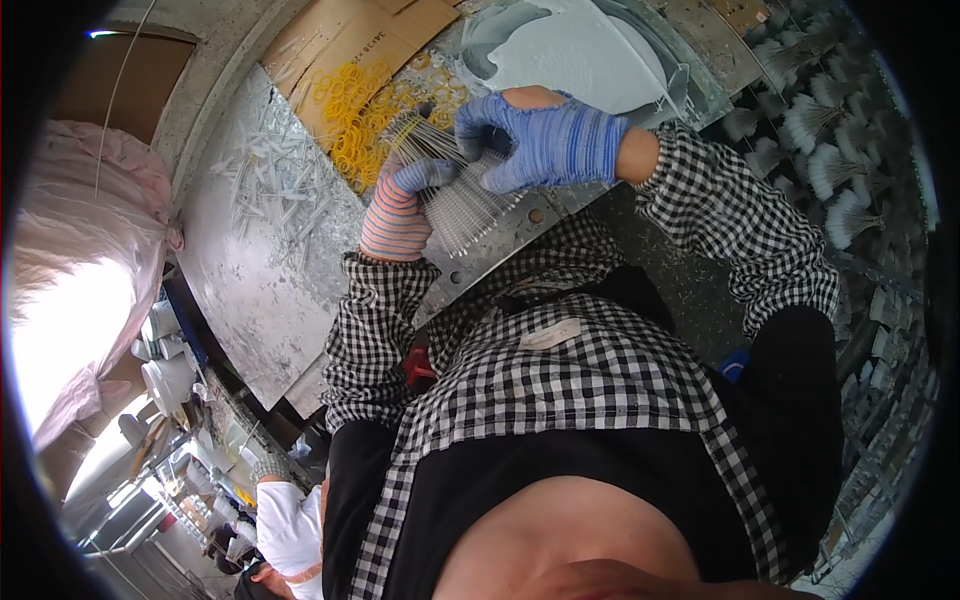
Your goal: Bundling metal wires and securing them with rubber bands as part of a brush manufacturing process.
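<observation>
Right hand point(540, 142) near white-filled tub point(482, 50)

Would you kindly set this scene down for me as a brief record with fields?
Left hand: gloved in pink-and-grey stripes, holding the fan-shaped bundle
Right hand: gloved in blue, holding the same bundle
Held thing: fan-shaped bundle of thin strands, spread toward the wearer
Work surface: grey, with scattered clear slivers
Beyond the hands: yellow rings heaped by brown cardboard
Right side: rows of white brush-like tufts
Lower left: a co-worker in white
</observation>
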{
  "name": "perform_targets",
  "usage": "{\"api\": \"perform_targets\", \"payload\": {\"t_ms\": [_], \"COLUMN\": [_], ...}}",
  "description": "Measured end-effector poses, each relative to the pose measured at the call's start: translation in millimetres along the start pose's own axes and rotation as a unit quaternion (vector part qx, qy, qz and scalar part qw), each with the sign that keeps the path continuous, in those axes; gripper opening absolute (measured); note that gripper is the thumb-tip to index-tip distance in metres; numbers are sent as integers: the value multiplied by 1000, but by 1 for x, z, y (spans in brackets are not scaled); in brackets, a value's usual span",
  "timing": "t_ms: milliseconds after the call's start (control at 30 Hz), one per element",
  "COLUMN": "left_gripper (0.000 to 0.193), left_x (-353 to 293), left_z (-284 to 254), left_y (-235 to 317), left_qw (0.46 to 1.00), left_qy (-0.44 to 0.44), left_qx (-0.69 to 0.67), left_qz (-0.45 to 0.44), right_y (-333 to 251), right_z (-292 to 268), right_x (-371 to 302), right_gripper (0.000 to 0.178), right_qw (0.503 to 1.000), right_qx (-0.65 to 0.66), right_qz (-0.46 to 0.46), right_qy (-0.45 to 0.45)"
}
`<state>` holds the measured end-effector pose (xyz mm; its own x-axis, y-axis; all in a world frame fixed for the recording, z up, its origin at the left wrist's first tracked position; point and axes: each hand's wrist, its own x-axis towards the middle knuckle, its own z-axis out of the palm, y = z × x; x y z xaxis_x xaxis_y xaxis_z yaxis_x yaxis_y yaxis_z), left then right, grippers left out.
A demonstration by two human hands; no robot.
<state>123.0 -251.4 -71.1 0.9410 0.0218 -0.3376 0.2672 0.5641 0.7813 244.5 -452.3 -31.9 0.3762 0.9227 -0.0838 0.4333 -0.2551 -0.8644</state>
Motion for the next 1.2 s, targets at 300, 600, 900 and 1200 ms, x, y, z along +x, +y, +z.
{"api": "perform_targets", "payload": {"t_ms": [300, 600, 900, 1200], "left_gripper": [72, 61, 58, 65], "left_x": [7, 17, 25, 28], "left_z": [24, 27, 34, 32], "left_y": [8, 16, 13, 16], "left_qw": [988, 983, 978, 981], "left_qy": [85, 65, 56, 58], "left_qx": [34, 110, 93, 65], "left_qz": [121, 135, 176, 175], "right_y": [-12, -5, -7, 5], "right_z": [8, 0, 2, 4], "right_x": [-12, -4, -2, 5], "right_gripper": [25, 35, 45, 49], "right_qw": [938, 985, 987, 989], "right_qx": [-317, -123, -108, -62], "right_qz": [-64, 39, 69, 46], "right_qy": [125, 111, 97, 129]}}
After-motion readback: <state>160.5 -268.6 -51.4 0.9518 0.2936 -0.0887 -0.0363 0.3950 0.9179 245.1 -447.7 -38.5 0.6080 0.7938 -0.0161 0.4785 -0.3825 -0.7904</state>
